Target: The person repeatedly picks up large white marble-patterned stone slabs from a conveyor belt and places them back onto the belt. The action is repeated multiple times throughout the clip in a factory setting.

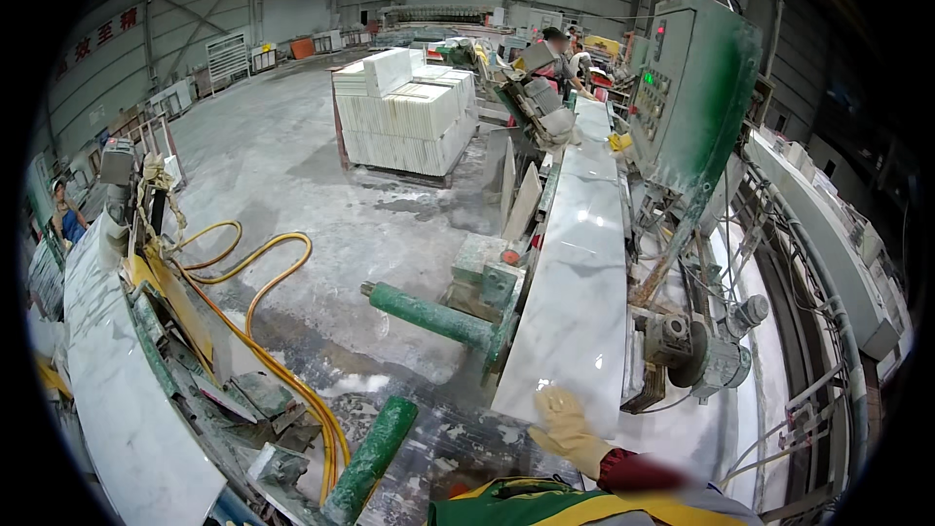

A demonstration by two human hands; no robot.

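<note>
My right hand (570, 431), in a pale yellow work glove with a maroon sleeve cuff, rests on the near end of a long white marble slab (577, 307). Its fingers lie flat and stretched out on the grey-veined, polished surface, gripping nothing. The slab runs away from me along a machine bed, with further white pieces (591, 166) in line beyond it. My left hand is out of the picture.
A green control cabinet (693, 88) and motors (716, 365) flank the slab's right. Green rollers (429, 317) jut out left, near yellow hoses (278, 370). Stacked white slabs (404, 122) stand beyond. Another marble slab (127, 399) lies far left. People work farther off.
</note>
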